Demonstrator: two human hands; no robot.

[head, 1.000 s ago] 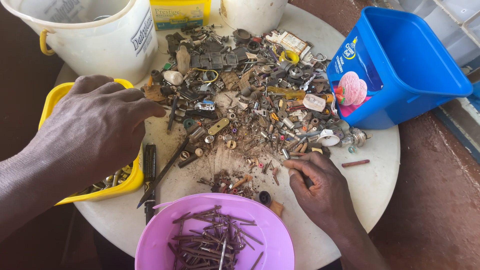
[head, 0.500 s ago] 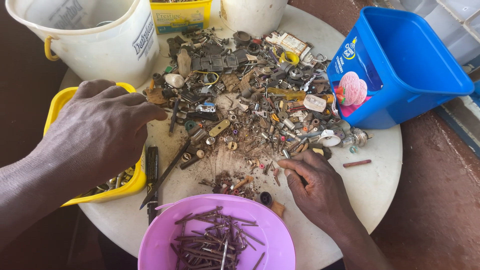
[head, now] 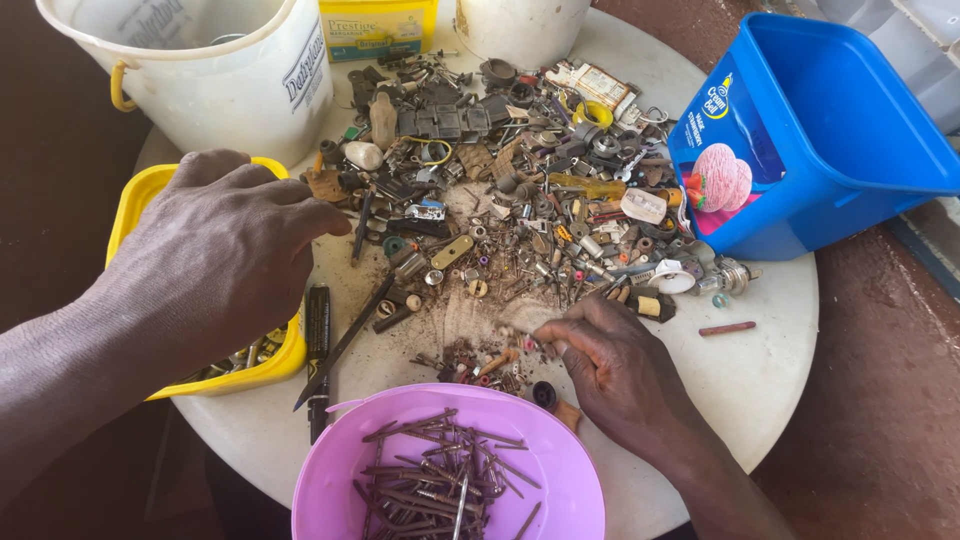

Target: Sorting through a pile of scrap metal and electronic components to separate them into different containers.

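Our right hand (head: 620, 375) pinches fingertips together on some tiny bit at the near edge of the scrap heap (head: 520, 200); what it grips is too small to tell. Just nearer than the heap, the pink bowl (head: 340, 470) holds rusty nails (head: 440, 480). Left of the heap, our left hand (head: 215, 255) hovers loosely curled, empty, over the yellow tub (head: 135, 200), apparently ready for sorting.

Both forearms are bare, no sleeves showing. The left hand (head: 215, 255) and right hand (head: 620, 365) wear no gloves, rings or watch; short nails.
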